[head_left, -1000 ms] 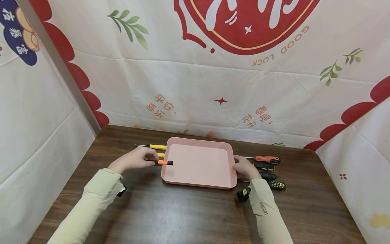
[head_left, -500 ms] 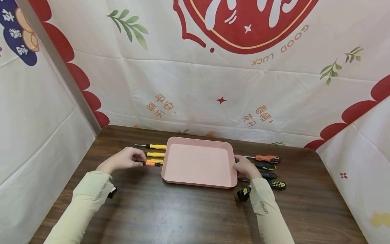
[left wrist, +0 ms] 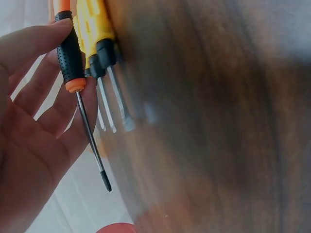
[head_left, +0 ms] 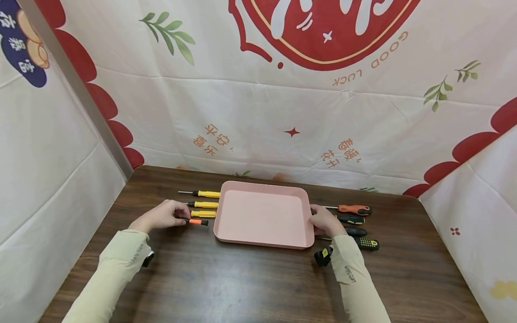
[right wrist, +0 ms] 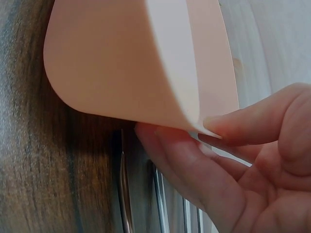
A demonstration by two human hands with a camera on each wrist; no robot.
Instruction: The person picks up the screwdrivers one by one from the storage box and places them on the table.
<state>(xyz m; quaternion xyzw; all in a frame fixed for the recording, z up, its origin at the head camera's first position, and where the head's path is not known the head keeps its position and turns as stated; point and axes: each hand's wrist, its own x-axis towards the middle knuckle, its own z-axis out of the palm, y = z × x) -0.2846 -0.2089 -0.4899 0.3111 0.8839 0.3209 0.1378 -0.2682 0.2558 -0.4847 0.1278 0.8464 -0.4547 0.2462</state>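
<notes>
My left hand [head_left: 163, 215] pinches a screwdriver with an orange and black handle [head_left: 199, 222], its handle pointing right towards the tray. In the left wrist view the thumb presses on the black grip of this screwdriver [left wrist: 70, 58], and its dark-tipped shaft hangs free. Just behind it lie three yellow-handled screwdrivers, the nearest yellow screwdriver [head_left: 203, 214] close to the fingers. At the pink tray's [head_left: 262, 217] right side, my right hand [head_left: 325, 222] grips the rim. The right wrist view shows the thumb on the inside of the tray wall [right wrist: 214, 73] and fingers underneath.
Right of the tray lie an orange-handled screwdriver [head_left: 355, 210] and several dark-handled ones, including one black handle with yellow dots [head_left: 367, 244]; the right hand partly covers their shafts. A printed cloth [head_left: 250, 112] hangs behind the wooden table [head_left: 242, 282].
My left hand has carried the orange and black screwdriver left from over the tray's edge, then slightly towards the table's front, beside the yellow ones. The right hand and tray have stayed put.
</notes>
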